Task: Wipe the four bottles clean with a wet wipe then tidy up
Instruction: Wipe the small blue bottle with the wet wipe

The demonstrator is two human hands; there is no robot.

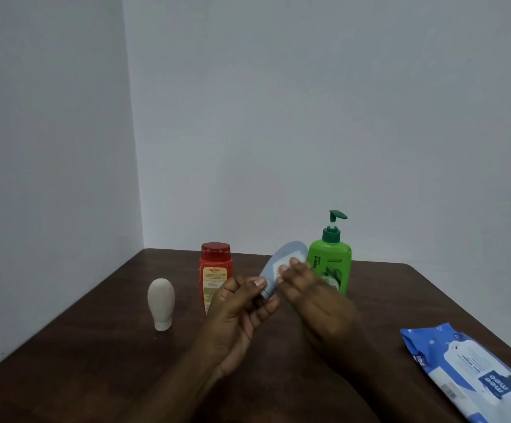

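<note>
My left hand [242,309] grips the cap end of a pale blue bottle [287,251], holding it tilted above the table. A white wet wipe [291,260] lies against the bottle's side under the fingertips of my right hand [312,294], which looks blurred. A white bottle [161,303] stands upside down on its cap at the left. To its right a red bottle [214,270] stands upright, partly hidden by my left hand. A green pump bottle [332,257] stands behind my right hand.
A blue and white pack of wet wipes [468,370] lies flat at the right front of the dark brown table [80,355]. Pale walls meet in a corner behind the table's far left edge.
</note>
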